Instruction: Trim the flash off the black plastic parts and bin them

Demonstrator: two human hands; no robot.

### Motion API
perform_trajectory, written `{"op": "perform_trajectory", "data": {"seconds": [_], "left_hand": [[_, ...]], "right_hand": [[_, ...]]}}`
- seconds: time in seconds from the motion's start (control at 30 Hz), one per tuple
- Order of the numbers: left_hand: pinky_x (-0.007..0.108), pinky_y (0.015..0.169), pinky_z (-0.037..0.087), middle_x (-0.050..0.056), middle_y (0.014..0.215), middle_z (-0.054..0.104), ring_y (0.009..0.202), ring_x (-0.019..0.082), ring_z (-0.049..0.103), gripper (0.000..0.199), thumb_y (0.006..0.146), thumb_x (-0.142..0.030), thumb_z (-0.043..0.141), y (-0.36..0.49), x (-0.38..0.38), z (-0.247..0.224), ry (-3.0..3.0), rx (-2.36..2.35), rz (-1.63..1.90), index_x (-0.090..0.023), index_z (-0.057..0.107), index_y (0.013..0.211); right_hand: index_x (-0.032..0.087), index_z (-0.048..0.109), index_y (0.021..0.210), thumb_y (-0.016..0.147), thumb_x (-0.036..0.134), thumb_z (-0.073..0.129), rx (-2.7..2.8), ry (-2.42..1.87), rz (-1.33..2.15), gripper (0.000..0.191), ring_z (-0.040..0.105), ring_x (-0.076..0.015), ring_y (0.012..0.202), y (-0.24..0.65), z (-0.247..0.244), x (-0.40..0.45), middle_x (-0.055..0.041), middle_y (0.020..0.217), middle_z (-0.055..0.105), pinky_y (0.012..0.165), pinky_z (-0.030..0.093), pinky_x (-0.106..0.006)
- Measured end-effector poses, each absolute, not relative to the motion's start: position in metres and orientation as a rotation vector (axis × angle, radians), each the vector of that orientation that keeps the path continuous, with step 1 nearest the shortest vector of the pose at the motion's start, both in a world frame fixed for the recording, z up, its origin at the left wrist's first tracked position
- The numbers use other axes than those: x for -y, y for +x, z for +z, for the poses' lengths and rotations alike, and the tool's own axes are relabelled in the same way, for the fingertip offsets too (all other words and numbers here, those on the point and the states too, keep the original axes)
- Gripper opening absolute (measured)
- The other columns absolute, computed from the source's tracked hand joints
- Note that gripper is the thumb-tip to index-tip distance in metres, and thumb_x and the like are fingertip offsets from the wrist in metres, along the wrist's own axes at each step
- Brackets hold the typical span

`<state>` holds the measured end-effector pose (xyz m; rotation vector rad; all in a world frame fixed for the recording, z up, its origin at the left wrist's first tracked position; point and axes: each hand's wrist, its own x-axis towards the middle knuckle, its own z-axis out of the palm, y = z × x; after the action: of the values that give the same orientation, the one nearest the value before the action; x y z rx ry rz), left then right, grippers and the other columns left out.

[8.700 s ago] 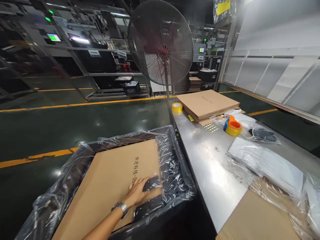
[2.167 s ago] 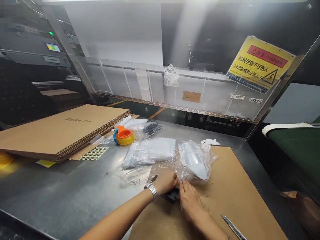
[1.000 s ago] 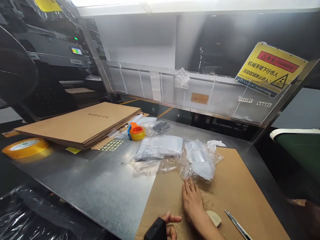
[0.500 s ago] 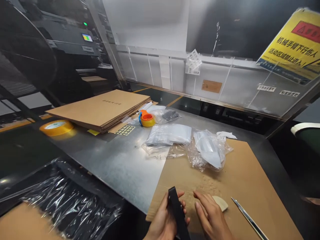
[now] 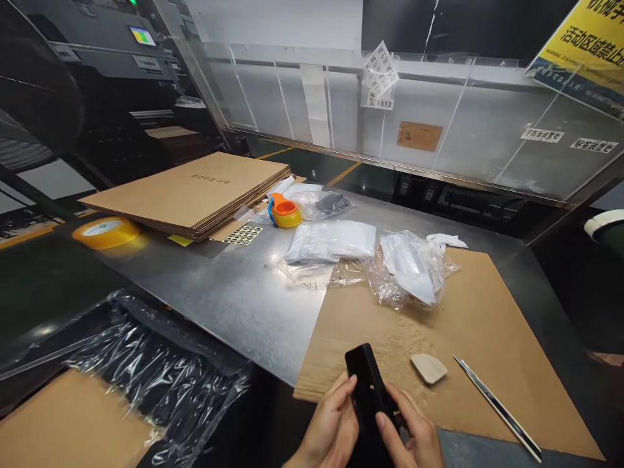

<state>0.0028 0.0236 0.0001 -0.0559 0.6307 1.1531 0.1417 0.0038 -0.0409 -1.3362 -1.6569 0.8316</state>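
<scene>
A black oblong piece (image 5: pixel 366 383) with rounded corners stands between my hands above the near edge of the cardboard sheet (image 5: pixel 478 312); its exact kind is unclear. My left hand (image 5: pixel 331 426) grips it from the left, thumb on its front face. From the right, my right hand (image 5: pixel 414 429) has its fingers and thumb closed on its side. The piece's lower end runs out of the frame. Right of my hands, a beige wedge-shaped pad (image 5: pixel 429 368) lies on the cardboard. Farther right lies a slim metal-cased cutter or similar tool (image 5: pixel 497 406).
Clear bags with white contents (image 5: pixel 409 266) sit at the cardboard's far edge. Behind them is an orange tape dispenser (image 5: pixel 285 211). Stacked cardboard (image 5: pixel 195 192) and a yellow tape roll (image 5: pixel 104 233) are at left. Black plastic film (image 5: pixel 160 370) lines a bin at lower left.
The black piece has turned to show its broader face. My right hand has moved left from beside the beige pad onto the piece. The camera view has tilted down.
</scene>
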Motion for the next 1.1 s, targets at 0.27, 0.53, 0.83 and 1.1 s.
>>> {"op": "perform_trajectory", "data": {"seconds": [0.27,0.53,0.83,1.1], "left_hand": [[0.033,0.095,0.037,0.006,0.103,0.068,0.107,0.023,0.055,0.022,0.079,-0.026,0.063,0.003,-0.016,-0.011,0.149,-0.811,1.158,-0.018,0.067,0.099],[0.036,0.077,0.047,0.014,0.084,0.068,0.075,0.022,0.064,0.053,0.083,-0.055,0.044,0.01,-0.011,-0.002,0.078,-0.706,1.007,-0.008,0.068,0.09],[0.024,0.06,0.048,0.008,0.069,0.065,0.06,0.014,0.059,0.053,0.085,-0.053,0.043,0.004,-0.015,-0.004,-0.047,-0.743,0.985,-0.006,0.067,0.087],[0.023,0.054,0.047,0.007,0.075,0.062,0.057,0.012,0.056,0.054,0.087,-0.053,0.038,0.0,-0.028,0.007,-0.112,-0.76,1.079,-0.007,0.065,0.083]], "right_hand": [[0.018,0.066,0.105,0.078,0.049,0.058,1.226,-1.381,1.193,0.041,0.064,-0.023,0.094,0.139,-0.026,0.003,-0.0102,0.102,0.069,0.079,0.053,-0.029],[0.015,0.069,0.094,0.085,0.058,0.043,1.316,-1.457,1.334,0.051,0.063,-0.0174,0.059,0.148,-0.024,0.006,-0.0072,0.069,0.069,0.057,0.052,-0.028],[0.009,0.061,0.101,0.091,0.038,0.028,2.059,-2.041,-0.351,0.046,0.054,-0.0308,0.082,0.287,-0.053,-0.042,-0.0171,0.09,0.062,0.073,0.046,-0.045],[0.02,0.051,0.084,0.089,0.04,0.031,1.928,-2.094,-0.083,0.029,0.06,-0.0257,0.068,0.277,-0.049,-0.031,-0.0097,0.074,0.061,0.058,0.047,-0.034]]}}
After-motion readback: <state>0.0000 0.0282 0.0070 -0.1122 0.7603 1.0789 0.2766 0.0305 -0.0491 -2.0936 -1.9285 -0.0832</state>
